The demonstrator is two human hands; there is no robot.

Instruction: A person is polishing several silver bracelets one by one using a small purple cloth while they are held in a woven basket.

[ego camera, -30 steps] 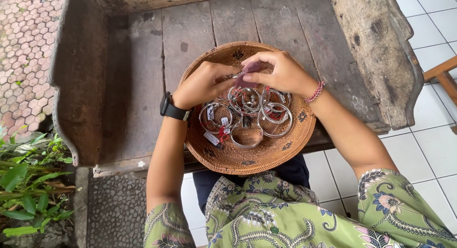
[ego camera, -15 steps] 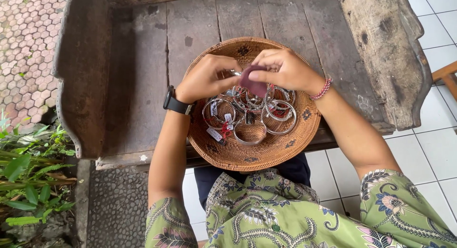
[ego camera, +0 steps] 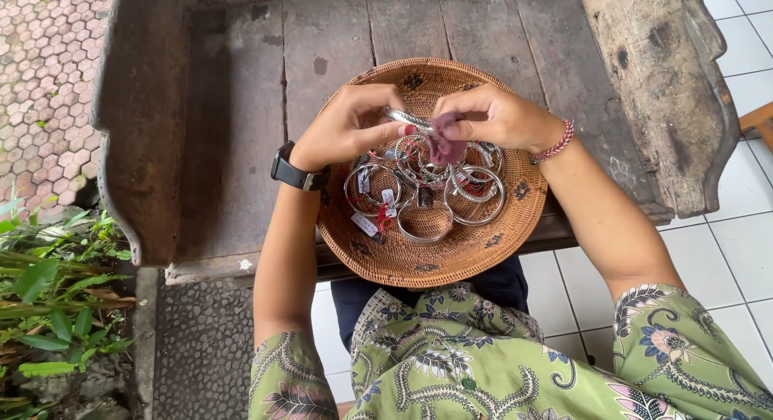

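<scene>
Patterned green fabric (ego camera: 451, 355) fills the near edge; beyond it a round woven rattan tray (ego camera: 451, 263) rests on the weathered plank surface (ego camera: 241, 106), holding loose silver bangles (ego camera: 475, 196) with small tags. Above the tray, the left hand (ego camera: 346, 126) pinches a twisted silver bangle (ego camera: 405, 119) by its rim, while the right hand (ego camera: 499, 118) grips a soft purple cloth (ego camera: 444, 142) against it. The bangle looks light, stiff and slippery; holding it by the edge seems best.
</scene>
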